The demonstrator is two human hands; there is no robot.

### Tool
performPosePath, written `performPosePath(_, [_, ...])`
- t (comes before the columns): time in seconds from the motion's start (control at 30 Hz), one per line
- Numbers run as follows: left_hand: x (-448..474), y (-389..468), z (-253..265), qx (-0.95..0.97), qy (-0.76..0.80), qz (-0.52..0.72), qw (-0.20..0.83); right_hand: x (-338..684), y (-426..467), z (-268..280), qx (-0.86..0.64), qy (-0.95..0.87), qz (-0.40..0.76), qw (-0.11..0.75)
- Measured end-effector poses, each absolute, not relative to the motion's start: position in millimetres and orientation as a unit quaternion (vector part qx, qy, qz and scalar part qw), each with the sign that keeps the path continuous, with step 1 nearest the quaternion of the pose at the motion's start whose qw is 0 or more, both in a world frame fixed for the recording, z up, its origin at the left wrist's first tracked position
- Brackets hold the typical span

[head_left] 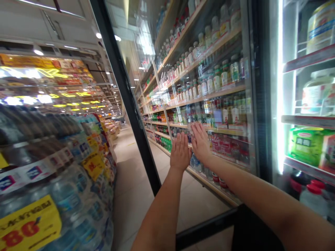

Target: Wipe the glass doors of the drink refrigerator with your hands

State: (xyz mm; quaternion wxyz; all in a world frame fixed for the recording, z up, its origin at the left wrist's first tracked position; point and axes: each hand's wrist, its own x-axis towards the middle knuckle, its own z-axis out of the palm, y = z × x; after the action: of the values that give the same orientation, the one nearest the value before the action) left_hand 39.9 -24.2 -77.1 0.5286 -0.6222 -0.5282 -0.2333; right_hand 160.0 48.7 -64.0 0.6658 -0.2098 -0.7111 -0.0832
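Bare left hand (180, 151) and right hand (201, 143), fingers extended, lie flat against the black-framed clear glass door (135, 122), probably spreading pressure evenly.

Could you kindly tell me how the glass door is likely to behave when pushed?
The glass door should stay fairly stiff, given its dark frame. It likely swings, standing angled out from the lit shelves. Its shiny surface may feel slippery.

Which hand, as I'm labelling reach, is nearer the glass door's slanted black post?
Left. The left hand lies between the slanted black post and the right hand, which is farther away.
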Motion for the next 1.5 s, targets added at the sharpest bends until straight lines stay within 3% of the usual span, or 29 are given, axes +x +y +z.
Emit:
performPosePath(0.33, [25, -28, -72, -0.662, -0.412, -0.301, 0.550, 142, 23, -61, -0.120, -0.776, 0.015, 0.619])
performPosePath(0.53, [33, -37, -55, -0.657, -0.430, -0.268, 0.558, 162, 18, -49, -0.102, -0.773, 0.092, 0.619])
performPosePath(0.67, [39, -43, -39, -0.660, -0.436, -0.251, 0.558, 192, 31, -35, -0.135, -0.766, -0.015, 0.629])
performPosePath(0.77, [42, -46, -32, -0.652, -0.459, -0.242, 0.553, 211, 56, -34, -0.239, -0.719, -0.110, 0.643])
performPosePath(0.87, [47, -49, -33, -0.646, -0.470, -0.230, 0.555, 221, 82, -47, -0.321, -0.707, -0.160, 0.610])
performPosePath(1.0, [52, -50, -46, -0.645, -0.467, -0.228, 0.561, 221, 104, -69, -0.322, -0.709, -0.224, 0.586])
performPosePath(1.33, [53, -22, -38, -0.579, -0.466, -0.311, 0.592, 213, 114, -77, -0.310, -0.672, -0.266, 0.617])
performPosePath(1.5, [55, -25, -58, -0.581, -0.509, -0.288, 0.566, 213, 113, -78, -0.322, -0.679, -0.253, 0.609])
